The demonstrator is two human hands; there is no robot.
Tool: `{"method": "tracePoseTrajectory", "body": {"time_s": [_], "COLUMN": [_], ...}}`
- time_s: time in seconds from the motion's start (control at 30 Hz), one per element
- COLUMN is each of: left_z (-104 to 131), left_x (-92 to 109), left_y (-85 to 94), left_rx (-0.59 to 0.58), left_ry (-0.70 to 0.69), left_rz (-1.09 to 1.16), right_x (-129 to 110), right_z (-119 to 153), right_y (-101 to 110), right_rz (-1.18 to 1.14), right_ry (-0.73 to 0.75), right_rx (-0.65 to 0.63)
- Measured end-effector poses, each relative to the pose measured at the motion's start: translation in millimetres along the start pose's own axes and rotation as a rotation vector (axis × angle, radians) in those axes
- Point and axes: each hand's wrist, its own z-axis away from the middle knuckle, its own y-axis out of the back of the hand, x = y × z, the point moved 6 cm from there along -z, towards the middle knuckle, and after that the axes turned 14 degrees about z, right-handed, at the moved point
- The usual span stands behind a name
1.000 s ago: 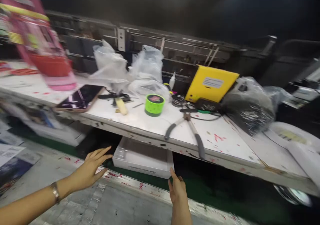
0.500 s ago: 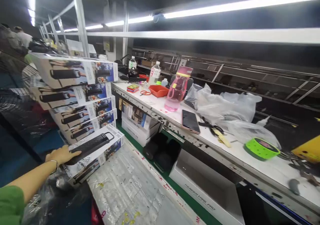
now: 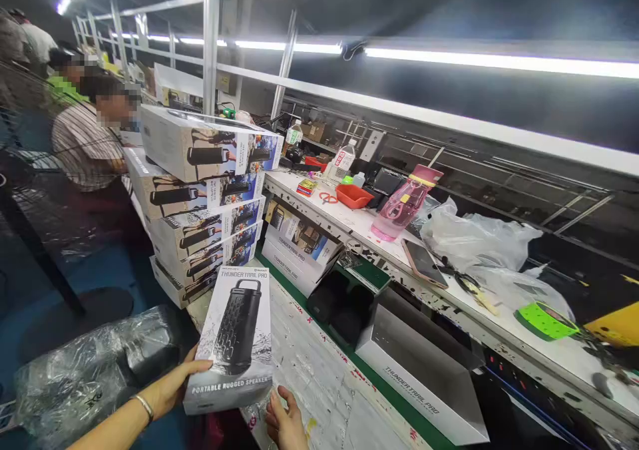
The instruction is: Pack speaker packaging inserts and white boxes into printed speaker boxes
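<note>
- Left hand [image 3: 170, 387] grips the printed cardboard speaker box [image 3: 233, 337] at its left edge.
- Right hand [image 3: 285, 420], open-fingered, supports its lower corner.
- Keep the box level; clear the stacked boxes [image 3: 200, 197].

A factory packing line. A long white bench [image 3: 349, 227] runs beneath strip lights [image 3: 499, 60] on a metal frame [image 3: 210, 37]. Identical printed speaker boxes [image 3: 200, 197] stand stacked at the near end, with more boxes [image 3: 299, 247] on the belt [image 3: 379, 280] under the bench. Other workers [image 3: 84, 137] sit in a row further along. Scissors [image 3: 327, 198], a red tray [image 3: 353, 196], bottles [image 3: 404, 204] and plastic bags [image 3: 474, 237] lie scattered on top.
</note>
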Motion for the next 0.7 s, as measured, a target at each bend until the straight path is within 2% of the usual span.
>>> {"method": "tracePoseTrajectory", "body": {"time_s": [0.07,0.2,0.27,0.33,0.43,0.53,0.63,0.7], "left_z": [10.0,43.0,57.4,63.5,51.8,25.2,3.6,-5.7], "left_x": [-14.6,-42.0,-48.1,-49.0,-45.6,-41.7,-44.5,-47.9], "left_y": [4.2,18.0,17.1,10.1,-6.7,-30.2,-52.5,-58.9], "left_rx": [-0.046,-0.078,-0.156,-0.248,-0.281,-0.244,-0.262,-0.251], "left_ry": [0.068,0.212,0.257,0.296,0.340,0.313,0.269,0.222], "left_rz": [0.098,0.127,0.103,0.044,-0.041,-0.044,-0.106,-0.224], "right_x": [4.5,14.2,15.1,9.7,3.5,11.0,17.8,23.7], "right_z": [8.2,32.2,42.7,48.9,51.7,51.7,54.7,58.3], "right_y": [7.4,35.9,38.5,31.3,25.6,31.2,44.9,59.9], "right_rz": [0.010,0.067,0.017,-0.060,-0.133,-0.197,-0.314,-0.359], "right_ry": [-0.066,-0.211,-0.236,-0.159,-0.032,-0.061,-0.044,-0.047], "right_rx": [-0.001,0.063,0.006,-0.121,-0.188,-0.146,-0.122,-0.075]}}
